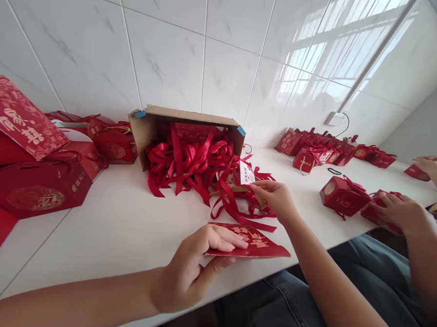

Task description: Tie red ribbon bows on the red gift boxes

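Observation:
My left hand (195,260) is closed around the edge of a flat red printed gift box (262,241), with the fingers on top and the thumb underneath. The box piece has pale gold characters and is held just over the table's front edge. My right hand (275,198) pinches with thumb and forefinger at the lower edge of a small white printed tag (247,174). Around these fingers lies a loose tangle of red satin ribbons (197,155), spilling from an open cardboard carton (137,135) lying on its side.
Assembled red gift boxes (37,188) are stacked at the left. More red boxes (311,144) stand along the wall at the right. A black loop (334,171) lies near a ribboned box (343,197). Other people's hands (402,212) handle boxes on the right.

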Demonstrator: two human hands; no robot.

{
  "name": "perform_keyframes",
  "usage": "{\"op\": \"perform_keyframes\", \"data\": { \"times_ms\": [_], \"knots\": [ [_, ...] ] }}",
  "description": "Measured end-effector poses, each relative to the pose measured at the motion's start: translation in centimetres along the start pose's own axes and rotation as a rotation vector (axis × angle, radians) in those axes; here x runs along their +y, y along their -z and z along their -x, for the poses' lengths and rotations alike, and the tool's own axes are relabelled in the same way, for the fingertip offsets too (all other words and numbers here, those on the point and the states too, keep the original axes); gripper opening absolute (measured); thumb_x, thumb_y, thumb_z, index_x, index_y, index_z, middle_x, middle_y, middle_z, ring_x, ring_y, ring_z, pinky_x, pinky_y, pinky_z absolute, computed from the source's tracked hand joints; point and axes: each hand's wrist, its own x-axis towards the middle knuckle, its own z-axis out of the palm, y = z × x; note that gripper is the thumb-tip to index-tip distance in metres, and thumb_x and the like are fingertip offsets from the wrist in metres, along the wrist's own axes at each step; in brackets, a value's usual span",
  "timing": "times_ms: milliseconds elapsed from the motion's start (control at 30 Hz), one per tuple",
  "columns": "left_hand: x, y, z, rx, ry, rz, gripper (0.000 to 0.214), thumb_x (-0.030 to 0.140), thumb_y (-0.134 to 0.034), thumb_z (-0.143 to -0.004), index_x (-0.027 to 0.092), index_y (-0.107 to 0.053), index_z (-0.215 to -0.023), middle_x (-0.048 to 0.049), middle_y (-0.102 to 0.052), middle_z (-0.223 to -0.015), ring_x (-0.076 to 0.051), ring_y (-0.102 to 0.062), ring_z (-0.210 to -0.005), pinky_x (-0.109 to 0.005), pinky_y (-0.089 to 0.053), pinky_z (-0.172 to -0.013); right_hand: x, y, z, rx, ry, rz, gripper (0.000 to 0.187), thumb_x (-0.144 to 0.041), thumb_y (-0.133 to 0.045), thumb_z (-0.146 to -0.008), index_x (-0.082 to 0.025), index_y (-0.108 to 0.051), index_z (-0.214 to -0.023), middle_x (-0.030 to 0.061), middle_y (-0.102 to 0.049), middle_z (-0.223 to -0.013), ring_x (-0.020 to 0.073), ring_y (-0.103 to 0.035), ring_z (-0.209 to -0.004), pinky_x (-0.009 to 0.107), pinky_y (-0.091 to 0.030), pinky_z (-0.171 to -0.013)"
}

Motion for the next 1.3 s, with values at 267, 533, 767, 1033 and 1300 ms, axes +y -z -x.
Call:
{"op": "perform_keyframes", "data": {
  "times_ms": [267,533,767,1033,1300],
  "knots": [
    [-0.1,0.0,0.0,-0.015,0.011,-0.001,0.012,0.013,-0.047,-0.092,0.022,-0.051,-0.1,-0.0113,-0.068,-0.101,-0.024,-0.064,-0.101,-0.043,-0.054,-0.088,0.6,0.3,0.0,0.029,-0.197,-0.391,0.034,-0.047,-0.07,-0.069,-0.021,-0.051,-0.078,-0.0005,-0.061,-0.062,0.013,-0.057,-0.048,0.024,-0.045,-0.041],
    [0.0,0.3,0.1,-0.023,0.031,-0.007,0.015,0.011,-0.046,-0.092,0.022,-0.051,-0.101,-0.01,-0.068,-0.104,-0.023,-0.062,-0.104,-0.043,-0.05,-0.093,0.5,1.0,-0.6,0.146,-0.315,-0.578,0.031,-0.044,-0.058,-0.079,-0.02,-0.045,-0.066,-0.0061,-0.041,-0.047,0.0049,-0.034,-0.034,0.019,-0.026,-0.031],
    [-0.3,0.3,0.5,-0.018,0.079,0.001,0.016,0.011,-0.044,-0.093,0.024,-0.048,-0.102,-0.008,-0.066,-0.109,-0.021,-0.06,-0.108,-0.037,-0.051,-0.092,-0.1,1.3,-0.1,0.117,-0.192,-0.628,0.025,-0.033,-0.075,-0.065,-0.015,-0.059,-0.072,0.0014,-0.06,-0.064,0.0064,-0.048,-0.045,0.02,-0.039,-0.039],
    [-2.3,2.1,-2.3,0.204,0.265,-0.287,0.005,0.025,-0.052,-0.092,0.02,-0.054,-0.093,-0.0073,-0.064,-0.102,-0.019,-0.062,-0.095,-0.034,-0.05,-0.087,-4.4,3.1,5.2,-0.009,0.4,-0.452,0.016,-0.022,-0.07,-0.078,-0.026,-0.075,-0.093,0.0024,-0.065,-0.08,0.0119,-0.064,-0.062,0.024,-0.051,-0.05],
    [2.0,2.2,-5.7,0.114,-0.163,-0.682,0.037,0.017,-0.058,-0.084,0.024,-0.051,-0.119,-0.0098,-0.049,-0.127,-0.028,-0.042,-0.123,-0.047,-0.031,-0.106,-6.0,3.6,9.5,-0.389,0.427,-0.827,0.019,-0.014,-0.075,-0.073,-0.032,-0.077,-0.079,-0.0006,-0.067,-0.074,0.0138,-0.069,-0.054,0.02,-0.056,-0.043]
  ]
}}
